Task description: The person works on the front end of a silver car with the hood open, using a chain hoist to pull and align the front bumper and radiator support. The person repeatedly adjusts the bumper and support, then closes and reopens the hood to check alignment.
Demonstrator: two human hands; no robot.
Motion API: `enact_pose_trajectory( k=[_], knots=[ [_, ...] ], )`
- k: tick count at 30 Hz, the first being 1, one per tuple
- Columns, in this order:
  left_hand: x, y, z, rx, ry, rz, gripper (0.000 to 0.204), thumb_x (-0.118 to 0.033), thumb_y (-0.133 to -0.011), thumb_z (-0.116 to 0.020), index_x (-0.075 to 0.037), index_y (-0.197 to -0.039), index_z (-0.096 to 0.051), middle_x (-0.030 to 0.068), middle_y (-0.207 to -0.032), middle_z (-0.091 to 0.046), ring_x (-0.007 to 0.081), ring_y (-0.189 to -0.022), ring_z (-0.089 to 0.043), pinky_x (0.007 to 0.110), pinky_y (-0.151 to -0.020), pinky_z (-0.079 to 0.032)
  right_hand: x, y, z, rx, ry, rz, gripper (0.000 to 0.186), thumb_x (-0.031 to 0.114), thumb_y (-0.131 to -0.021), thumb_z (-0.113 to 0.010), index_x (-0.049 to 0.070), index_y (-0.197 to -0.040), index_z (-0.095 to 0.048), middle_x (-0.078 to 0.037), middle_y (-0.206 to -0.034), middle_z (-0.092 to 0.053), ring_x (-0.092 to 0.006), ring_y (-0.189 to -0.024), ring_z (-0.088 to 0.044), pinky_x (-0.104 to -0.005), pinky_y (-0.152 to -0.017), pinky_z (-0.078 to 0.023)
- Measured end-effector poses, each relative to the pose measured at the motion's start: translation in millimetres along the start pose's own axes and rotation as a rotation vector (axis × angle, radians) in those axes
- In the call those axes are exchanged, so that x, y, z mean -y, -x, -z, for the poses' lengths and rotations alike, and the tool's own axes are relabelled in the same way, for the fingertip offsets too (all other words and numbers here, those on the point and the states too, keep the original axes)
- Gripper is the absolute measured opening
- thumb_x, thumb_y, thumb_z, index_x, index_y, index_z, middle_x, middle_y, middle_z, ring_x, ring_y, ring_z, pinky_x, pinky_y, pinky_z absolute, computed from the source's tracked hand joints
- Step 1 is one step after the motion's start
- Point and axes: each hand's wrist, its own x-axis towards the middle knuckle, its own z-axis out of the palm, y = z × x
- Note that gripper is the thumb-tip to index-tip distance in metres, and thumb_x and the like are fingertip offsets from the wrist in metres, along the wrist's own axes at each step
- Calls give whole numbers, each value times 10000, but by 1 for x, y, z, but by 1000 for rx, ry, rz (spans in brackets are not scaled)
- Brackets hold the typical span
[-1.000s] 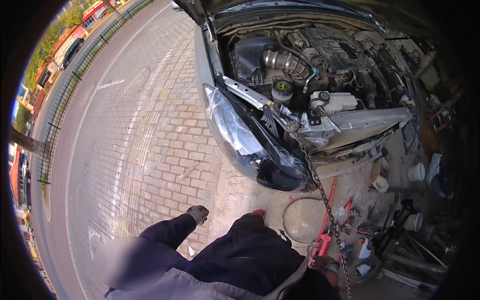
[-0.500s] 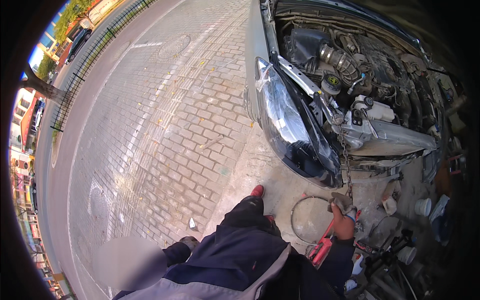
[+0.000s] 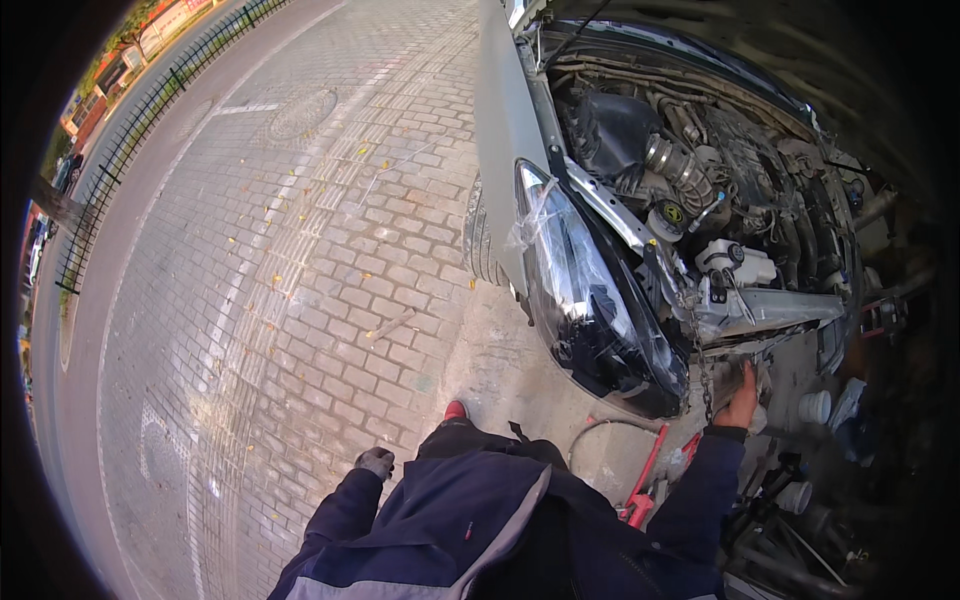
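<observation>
My right hand (image 3: pixel 738 402) reaches out beneath the exposed front of a car (image 3: pixel 765 312), its bumper off. Its fingers point away from me and look stretched; their tips blend into the grey background. A rusty chain (image 3: pixel 706 385) hangs just left of this hand, apart from it, beside the clear-and-black headlight (image 3: pixel 600 300). Down at my left side hangs my left hand (image 3: pixel 376 461), dark grey, with loosely bent fingers and nothing visible in it. Between my body and right forearm, a red metal bar (image 3: pixel 648 465) slants up from a red tool on the ground.
The engine bay (image 3: pixel 700 150) lies uncovered under a raised hood. A white bucket (image 3: pixel 815 406) and dark tools (image 3: pixel 775 500) clutter the ground at right. A curved hose (image 3: pixel 590 428) lies near my feet. Brick paving (image 3: pixel 330 330) stretches left to a fence (image 3: pixel 150 140).
My right hand has left the chain's lower end and moved forward and right, under the car's front. My left hand shows more fully. The whole view has shifted, bringing a tyre into sight.
</observation>
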Motion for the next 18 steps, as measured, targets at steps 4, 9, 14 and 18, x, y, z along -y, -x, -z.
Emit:
enact_pose_trajectory(
  k=[4, 9, 14, 18],
  knots=[
    [-33, -72, 41, -62, 132, -133, 291, -281, -1010, -666, -42, -1139, -770, 99, -876, -780, 184, -697, -734, 376, -676, -603, -27, -51, -5, -140, -31, 16, 323, 357, -1022, -723, 134, -1253, -691, -14, -1170, -750, -177, -1019, -695, -368, -913, -578],
    [-93, -113, 88, -209, -67, -385, 304, -261, -1020, -664, -18, -1189, -736, 119, -915, -767, 188, -729, -727, 365, -675, -601, -28, -81, -9, -168, -28, -39, 373, 408, -1005, -746, 158, -1272, -676, -34, -1171, -726, -204, -1031, -674, -401, -913, -577],
    [-134, -110, 95, -175, 136, -277, 305, -226, -1027, -662, 10, -1211, -719, 126, -908, -757, 194, -721, -722, 358, -666, -604, -28, -98, -20, -92, -9, -21, 327, 415, -988, -781, 188, -1202, -684, -5, -1072, -740, -177, -907, -688, -381, -827, -583],
    [-154, -100, 86, -100, 261, -128, 336, -277, -1010, -666, -21, -1214, -744, 128, -926, -785, 188, -730, -740, 363, -687, -607, -36, -103, -33, -176, -19, -23, 297, 416, -994, -773, 198, -1179, -693, 10, -1028, -737, -154, -878, -688, -360, -794, -583]
  ],
)
